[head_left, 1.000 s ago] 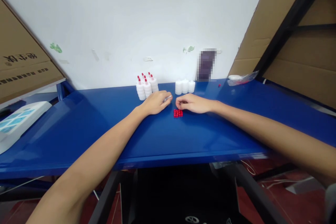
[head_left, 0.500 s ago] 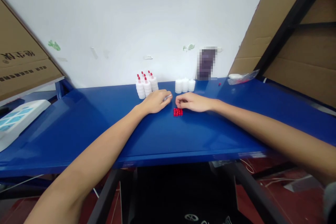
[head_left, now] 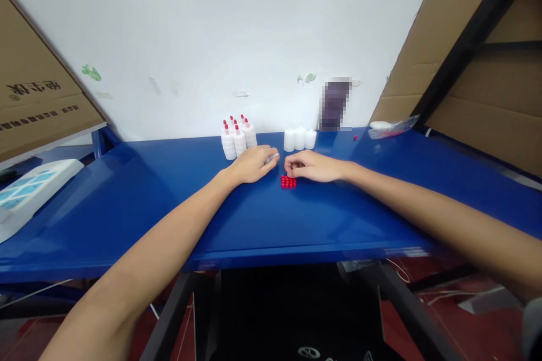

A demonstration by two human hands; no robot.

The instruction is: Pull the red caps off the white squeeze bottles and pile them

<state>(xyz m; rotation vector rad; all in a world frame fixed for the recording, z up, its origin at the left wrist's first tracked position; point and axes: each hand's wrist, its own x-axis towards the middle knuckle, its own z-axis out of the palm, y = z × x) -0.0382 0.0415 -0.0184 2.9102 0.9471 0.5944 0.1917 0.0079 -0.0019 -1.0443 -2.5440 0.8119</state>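
My left hand (head_left: 253, 164) rests on the blue table (head_left: 127, 203), its fingers curled round a small silvery tool whose tip sticks out to the right. My right hand (head_left: 311, 166) lies just right of it, fingers curled in a pinch on something too small to make out. A tight cluster of small red caps (head_left: 288, 181) sits on the table right in front of my right hand's fingertips. Behind my left hand stand several small white bottles with red tips (head_left: 237, 136). Three white uncapped bottles (head_left: 299, 139) stand behind my right hand.
A white device with blue panels (head_left: 29, 192) lies at the left table edge. Cardboard boxes (head_left: 34, 101) lean at left and right. A clear plastic bag (head_left: 392, 127) and a single red cap (head_left: 354, 137) lie at the back right. The wall runs behind the table.
Both hands stay where they were beside the red caps. Only the view has shifted slightly.
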